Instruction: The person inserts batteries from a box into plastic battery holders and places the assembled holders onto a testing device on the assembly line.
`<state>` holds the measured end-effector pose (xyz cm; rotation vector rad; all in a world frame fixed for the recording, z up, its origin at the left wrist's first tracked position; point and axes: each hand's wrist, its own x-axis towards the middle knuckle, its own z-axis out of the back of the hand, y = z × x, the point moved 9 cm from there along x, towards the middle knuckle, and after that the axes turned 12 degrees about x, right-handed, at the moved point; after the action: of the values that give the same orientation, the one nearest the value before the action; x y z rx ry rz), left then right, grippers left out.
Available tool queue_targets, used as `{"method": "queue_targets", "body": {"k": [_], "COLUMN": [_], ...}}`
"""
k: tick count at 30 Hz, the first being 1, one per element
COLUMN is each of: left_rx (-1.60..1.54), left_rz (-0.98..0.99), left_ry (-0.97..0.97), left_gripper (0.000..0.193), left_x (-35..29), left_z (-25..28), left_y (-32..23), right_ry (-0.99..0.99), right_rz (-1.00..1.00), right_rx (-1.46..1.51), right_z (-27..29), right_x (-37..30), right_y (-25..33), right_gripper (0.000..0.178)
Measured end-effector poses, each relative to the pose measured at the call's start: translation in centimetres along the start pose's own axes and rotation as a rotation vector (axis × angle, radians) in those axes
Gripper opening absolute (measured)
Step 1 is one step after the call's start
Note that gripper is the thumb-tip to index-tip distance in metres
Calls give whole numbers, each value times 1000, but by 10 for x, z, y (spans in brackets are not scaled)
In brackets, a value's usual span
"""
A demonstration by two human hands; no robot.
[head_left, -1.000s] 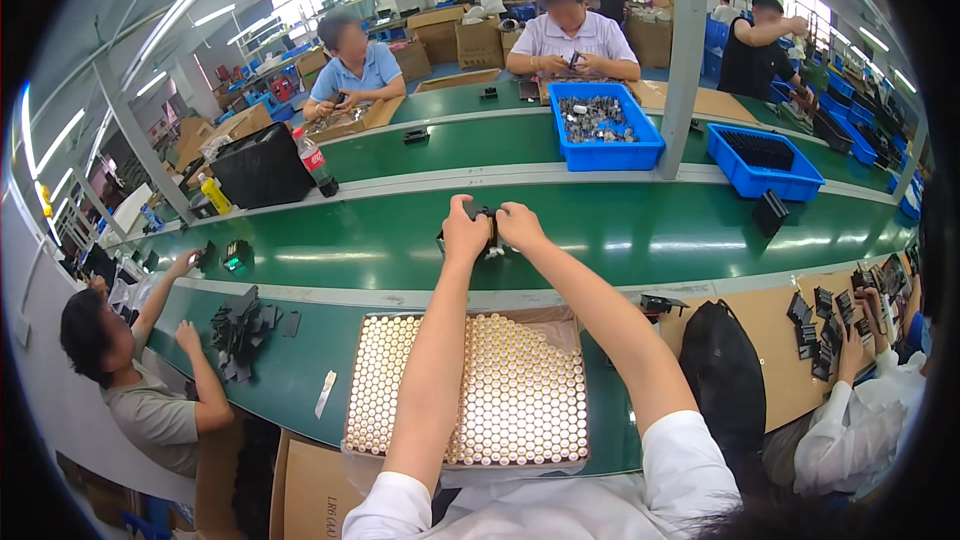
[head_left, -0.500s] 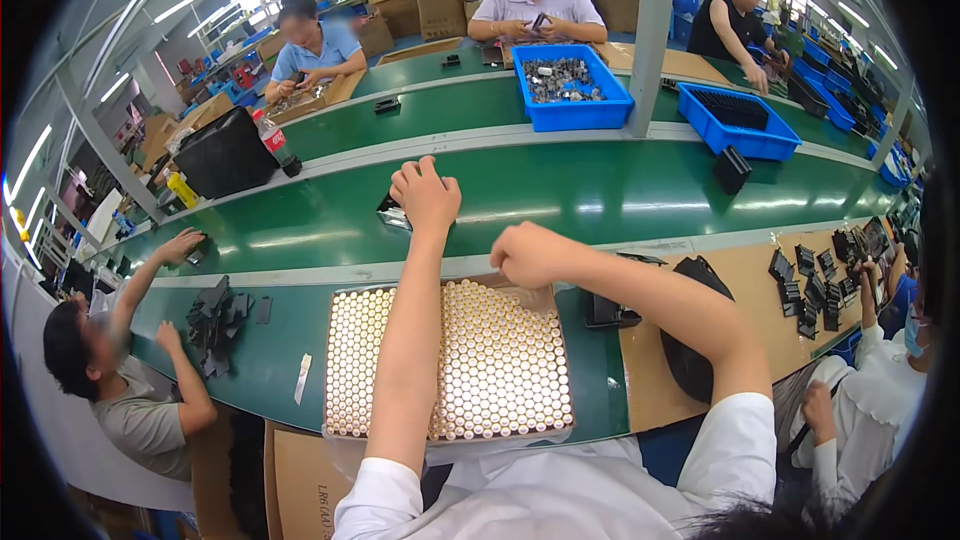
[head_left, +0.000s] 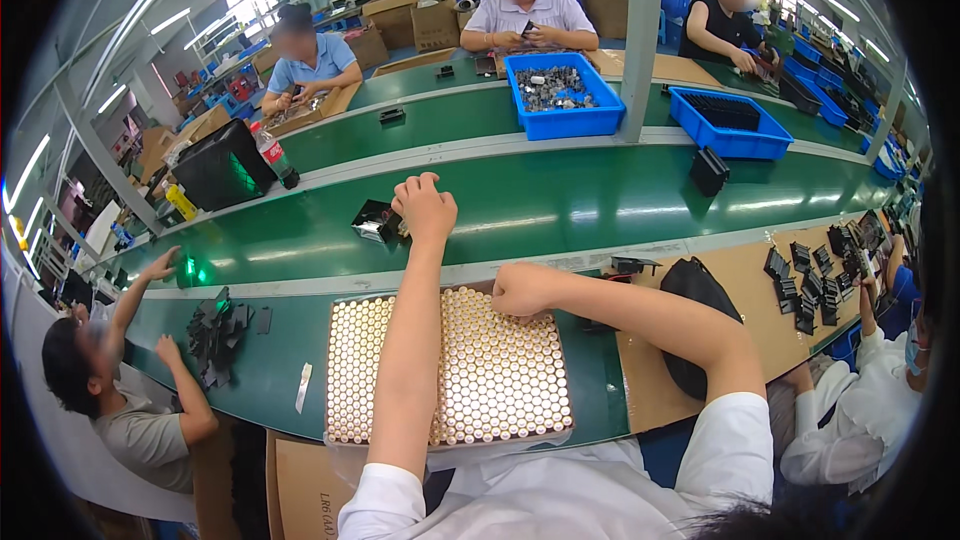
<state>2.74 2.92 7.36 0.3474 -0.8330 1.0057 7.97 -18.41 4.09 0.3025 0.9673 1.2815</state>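
Observation:
My left hand is over the green conveyor belt, fingers bent and slightly apart, with its fingertips turned away from view. Just left of it, on the belt, sits a small black plastic case with a shiny face. My right hand is closed, knuckles up, over the far right part of a box of batteries. Its fingertips reach down to the battery tops and are hidden. The batteries stand upright in tight rows, showing pale round ends. My left forearm crosses above the box and covers part of it.
Black flat parts are piled to the left beside a co-worker. A black pouch lies on cardboard at right, near several black cases. Blue bins stand beyond the belt, by a metal post. Other people sit across and at right.
The black case now shows left of my left hand, which was over it before. My right hand has come down onto the batteries. The left co-worker's far hand has shifted left.

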Motion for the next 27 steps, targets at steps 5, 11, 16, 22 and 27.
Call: {"method": "queue_targets", "body": {"k": [5, 11, 16, 22, 27], "left_rx": [-25, -68, -589, -1160, -1102], "left_rz": [-57, -152, -357, -781, -1291], "left_ry": [22, 125, 545, 1176, 1243], "left_gripper": [32, 29, 38, 51, 53], "left_x": [-4, 8, 10, -86, -127], "left_z": [-9, -23, -26, -20, 31], "left_y": [-17, -45, -150, -295, -349], "right_ry": [-171, -299, -355, -620, -693], "right_rz": [309, 430, 406, 443, 169], "right_rx": [-91, -45, -67, -38, 184], "right_z": [3, 15, 48, 145, 201], "right_x": [-13, -19, -51, -152, -213], "right_y": [7, 9, 6, 25, -44], "right_gripper": [21, 20, 18, 16, 19]}}
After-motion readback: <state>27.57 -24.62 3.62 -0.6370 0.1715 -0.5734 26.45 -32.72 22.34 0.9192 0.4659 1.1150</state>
